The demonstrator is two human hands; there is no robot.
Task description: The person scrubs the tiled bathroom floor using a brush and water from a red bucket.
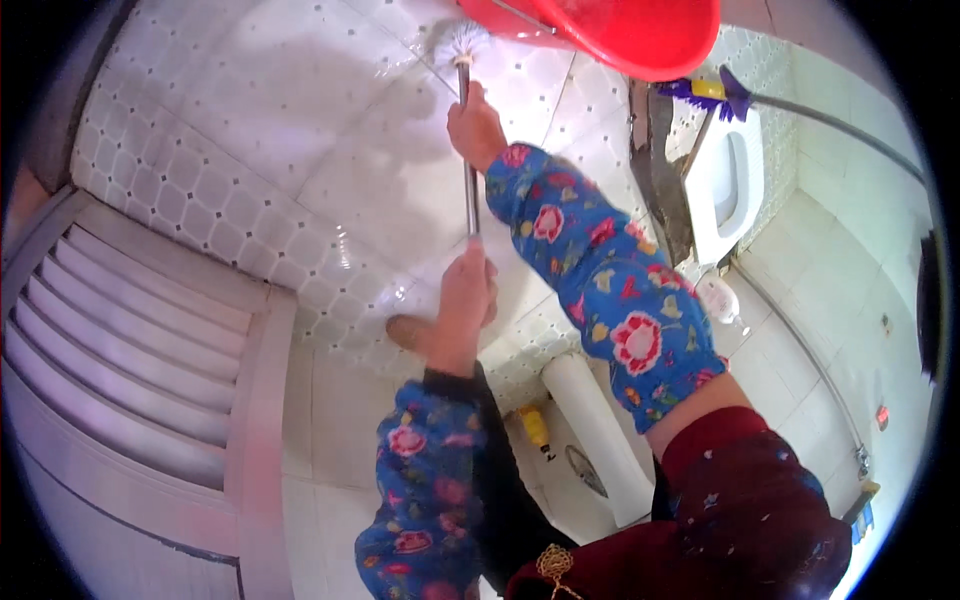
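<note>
The work in hand looks under way and not finished, because both hands hold the brush point(471, 200) and its bristles point(460, 40) are at the tiles point(370, 170), near the red bucket point(645, 35). Whether the bristles press on the surface or stay just above it, one cannot tell. The tiles shine with wet in several places, so some part is probably done; which part is left, the view does not show clearly. The purple broom point(707, 90) lies apart from both hands

The right hand point(478, 128) is closed around the shaft, not far below the bristles. The left hand point(465, 290) is also closed, wrapped on the lower end of the handle

The shaft is straight, slim and shiny like metal, and the bristles make a round, white, fluffy head. The tiles are pale and smooth, with small dark dots, and a band of them has eight-sided shapes. The bucket has a curved, glossy wall, seemingly of plastic. The squat toilet point(702, 225) is white and looks ceramic, with a rounded bowl. The sleeve covers point(600, 270) are soft blue cloth with flowers, gathered at the ends
</note>
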